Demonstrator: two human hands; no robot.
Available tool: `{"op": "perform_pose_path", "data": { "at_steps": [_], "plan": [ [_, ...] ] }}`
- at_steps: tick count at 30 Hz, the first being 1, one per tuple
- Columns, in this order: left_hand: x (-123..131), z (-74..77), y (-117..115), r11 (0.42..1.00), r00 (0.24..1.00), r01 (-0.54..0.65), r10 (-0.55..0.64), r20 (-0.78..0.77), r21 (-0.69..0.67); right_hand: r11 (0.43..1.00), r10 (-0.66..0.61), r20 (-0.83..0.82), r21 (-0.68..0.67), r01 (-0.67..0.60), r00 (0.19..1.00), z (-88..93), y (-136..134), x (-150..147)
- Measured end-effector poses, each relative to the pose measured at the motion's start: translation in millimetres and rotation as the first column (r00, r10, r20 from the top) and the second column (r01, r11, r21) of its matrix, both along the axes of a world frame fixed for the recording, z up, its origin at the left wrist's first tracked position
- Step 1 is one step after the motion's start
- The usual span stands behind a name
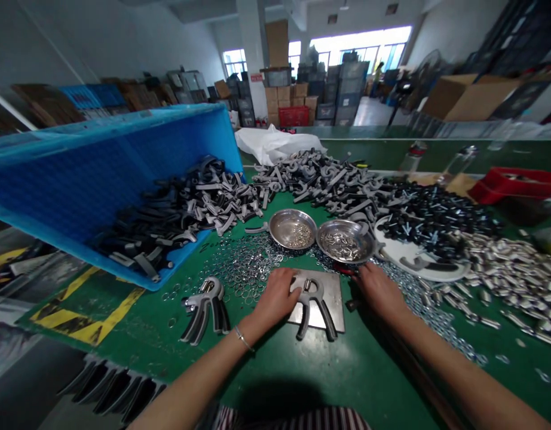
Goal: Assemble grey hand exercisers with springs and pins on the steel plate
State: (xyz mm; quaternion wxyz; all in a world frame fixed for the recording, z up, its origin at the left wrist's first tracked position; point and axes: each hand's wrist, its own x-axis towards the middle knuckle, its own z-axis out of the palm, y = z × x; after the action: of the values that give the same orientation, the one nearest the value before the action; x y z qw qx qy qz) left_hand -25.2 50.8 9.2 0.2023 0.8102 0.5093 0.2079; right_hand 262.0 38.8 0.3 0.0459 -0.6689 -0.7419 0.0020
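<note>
The left hand (pixel 275 295) holds the top of a hand grip trainer (pixel 312 288); the trainer lies on a steel plate (pixel 333 295) on the green worktop (pixel 275 388); the hands are apart; the right hand (pixel 378 292) is just beside the plate, near a steel dish (pixel 346 240); you cannot tell if it holds anything.
</note>
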Motion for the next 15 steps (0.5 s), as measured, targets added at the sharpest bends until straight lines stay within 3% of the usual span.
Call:
{"op": "perform_pose_path", "data": {
  "at_steps": [4, 7, 9, 10, 11, 13, 15],
  "plan": [
    [-6.4, -13.3, -17.0, 0.995, 0.997, 0.075, -0.076, -0.006, -0.060, 1.000, 0.007, 0.049, 0.004, -0.007, 0.999, -8.4, 11.9, -16.4],
    [-0.7, -17.8, -22.1, 0.996, 0.997, 0.074, -0.075, -0.010, -0.055, 0.999, 0.035, 0.037, 0.007, -0.035, 0.999, 1.9, 1.6, -11.1],
    [4.1, -17.4, -19.7, 0.994, 0.996, 0.084, -0.084, -0.003, -0.067, 0.999, 0.011, -0.145, 0.045, -0.005, 0.989, 16.5, -5.9, -10.2],
    [6.0, -17.0, -17.8, 0.993, 0.995, 0.095, -0.095, 0.005, -0.075, 0.998, -0.012, -0.315, 0.050, 0.029, 0.949, 23.6, -8.6, -12.9],
    [7.4, -16.7, -15.9, 0.991, 0.995, 0.104, -0.103, 0.015, -0.080, 0.997, -0.041, -0.516, 0.035, 0.068, 0.856, 29.2, -10.5, -18.2],
    [8.8, -17.3, -13.6, 0.990, 0.994, 0.108, -0.105, 0.041, -0.086, 0.993, -0.102, -0.840, -0.055, 0.104, 0.532, 32.4, -11.6, -35.3],
    [9.1, -19.7, -13.3, 0.992, 0.994, 0.090, -0.084, 0.069, -0.093, 0.990, -0.136, -0.962, -0.121, 0.074, 0.239, 23.9, -10.1, -56.6]
  ]
}}
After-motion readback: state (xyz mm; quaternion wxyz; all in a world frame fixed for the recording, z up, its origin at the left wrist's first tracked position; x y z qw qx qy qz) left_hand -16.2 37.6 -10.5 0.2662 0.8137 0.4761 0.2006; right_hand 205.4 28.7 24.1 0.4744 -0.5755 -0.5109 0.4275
